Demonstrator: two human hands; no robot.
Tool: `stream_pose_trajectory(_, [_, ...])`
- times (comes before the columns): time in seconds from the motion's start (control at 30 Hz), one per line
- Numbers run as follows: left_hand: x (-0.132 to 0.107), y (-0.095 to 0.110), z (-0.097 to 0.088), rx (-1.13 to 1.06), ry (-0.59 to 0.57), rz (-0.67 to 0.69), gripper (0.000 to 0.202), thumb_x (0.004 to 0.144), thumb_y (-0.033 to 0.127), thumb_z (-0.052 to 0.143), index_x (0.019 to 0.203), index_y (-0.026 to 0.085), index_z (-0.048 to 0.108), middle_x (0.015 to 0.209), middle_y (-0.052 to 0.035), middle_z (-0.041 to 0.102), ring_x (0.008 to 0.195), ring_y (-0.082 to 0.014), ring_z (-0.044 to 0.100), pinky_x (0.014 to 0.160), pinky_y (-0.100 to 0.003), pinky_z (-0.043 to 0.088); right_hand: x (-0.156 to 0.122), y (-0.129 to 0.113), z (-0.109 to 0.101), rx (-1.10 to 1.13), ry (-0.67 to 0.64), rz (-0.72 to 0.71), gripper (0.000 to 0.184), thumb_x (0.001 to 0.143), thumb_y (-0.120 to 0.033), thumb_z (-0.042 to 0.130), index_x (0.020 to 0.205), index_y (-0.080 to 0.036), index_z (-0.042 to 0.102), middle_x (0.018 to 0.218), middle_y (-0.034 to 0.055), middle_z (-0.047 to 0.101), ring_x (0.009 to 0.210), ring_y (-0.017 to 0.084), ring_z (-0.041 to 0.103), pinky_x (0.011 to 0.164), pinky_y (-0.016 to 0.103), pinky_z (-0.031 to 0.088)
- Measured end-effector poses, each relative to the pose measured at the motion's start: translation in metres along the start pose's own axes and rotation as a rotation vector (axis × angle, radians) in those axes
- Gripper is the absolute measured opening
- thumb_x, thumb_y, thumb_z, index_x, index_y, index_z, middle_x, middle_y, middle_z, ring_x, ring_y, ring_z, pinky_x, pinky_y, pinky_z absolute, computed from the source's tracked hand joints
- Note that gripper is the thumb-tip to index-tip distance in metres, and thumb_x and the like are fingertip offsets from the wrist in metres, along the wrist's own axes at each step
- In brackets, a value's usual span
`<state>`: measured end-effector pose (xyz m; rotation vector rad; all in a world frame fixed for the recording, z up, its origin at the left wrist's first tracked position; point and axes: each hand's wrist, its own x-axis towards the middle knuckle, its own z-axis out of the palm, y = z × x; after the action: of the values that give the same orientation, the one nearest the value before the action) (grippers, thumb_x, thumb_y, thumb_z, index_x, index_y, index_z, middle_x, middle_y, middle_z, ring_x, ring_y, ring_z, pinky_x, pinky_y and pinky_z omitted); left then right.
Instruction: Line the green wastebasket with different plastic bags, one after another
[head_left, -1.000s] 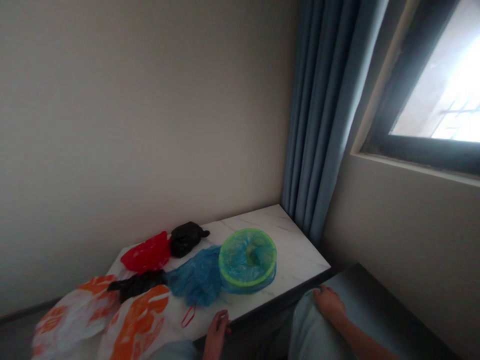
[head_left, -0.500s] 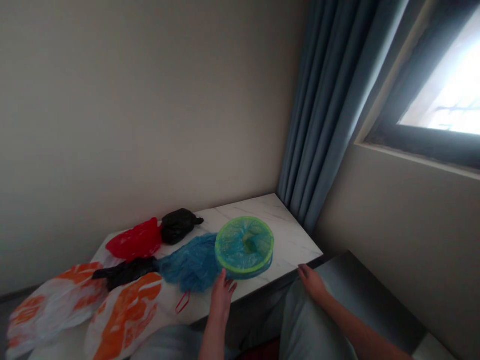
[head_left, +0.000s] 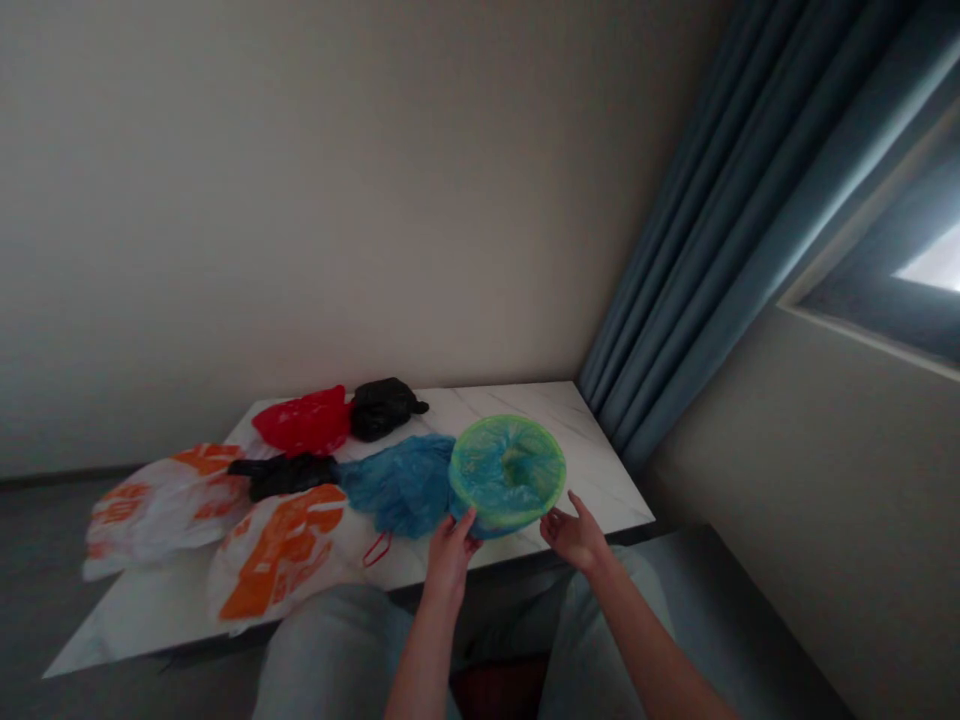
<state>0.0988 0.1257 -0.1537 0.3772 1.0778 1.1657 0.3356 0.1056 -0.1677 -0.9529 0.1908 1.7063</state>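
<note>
Green-rimmed bin (head_left: pixel 517 519): there, on the bench (head_left: pixel 600 480), immediately right of the blue bag (head_left: pixel 405 485).
Left hand (head_left: pixel 451 545): half curled, just right of the blue bag's near side, thumb up by the bin; whether it grips, I can't tell.
Right hand (head_left: pixel 576 540): farther right of the blue bag, loosely open, nothing visibly held.
Film lining (head_left: pixel 484 470): looks flimsy; even pressure from both hands should serve best.

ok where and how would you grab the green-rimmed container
Probably the green rim, at its left and right edges, coming from the near side: the container sits mouth up, its round rim exposed, and the left hand and right hand are on that side.
</note>
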Motion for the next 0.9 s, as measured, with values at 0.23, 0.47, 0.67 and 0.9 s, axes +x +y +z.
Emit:
stream_pose_trajectory(0.23, [-0.002,-0.001,0.008,0.047,-0.022,0.047,0.057,0.062,0.043,0.087,0.109,0.015,0.068,0.09,-0.0083,0.075,0.066,-0.0147,0.068,0.061,-0.025,0.05,0.002,-0.007,0.003,0.015,0.036,-0.026,0.025,0.101,-0.031,0.046,0.078,-0.021,0.05,0.059,-0.0019,0.057,0.054,0.012,0.057,0.062,0.025,0.052])
stream_pose_trajectory(0.47, [-0.007,-0.002,0.014,0.039,-0.002,0.11,0.054,0.064,0.034,0.088,0.111,0.017,0.067,0.104,-0.011,0.075,0.085,-0.0211,0.073,0.074,-0.032,0.057,0.013,-0.011,0.005,-0.167,0.067,-0.002,0.032,0.098,-0.021,0.046,0.067,-0.021,0.04,0.049,-0.0076,0.04,0.042,0.007,0.041,0.053,0.019,0.041])
stream_pose_trajectory(0.67, [-0.004,-0.003,0.008,0.135,0.029,0.222,0.042,0.066,0.031,0.086,0.102,0.014,0.07,0.102,-0.0116,0.075,0.091,-0.0215,0.072,0.084,-0.031,0.056,0.029,-0.026,0.006,-0.296,0.185,-0.019,0.025,0.098,-0.026,0.042,0.074,-0.021,0.046,0.056,-0.0022,0.052,0.05,0.011,0.054,0.054,0.021,0.047])
stream_pose_trajectory(0.9, [0.002,0.002,-0.004,0.051,-0.008,0.097,0.043,0.063,0.026,0.087,0.102,0.015,0.07,0.097,-0.0104,0.076,0.086,-0.0219,0.073,0.08,-0.033,0.057,0.042,-0.077,0.027,-0.467,0.18,-0.019,0.018,0.094,-0.014,0.042,0.089,-0.019,0.059,0.07,0.0007,0.065,0.061,0.013,0.063,0.066,0.025,0.054])
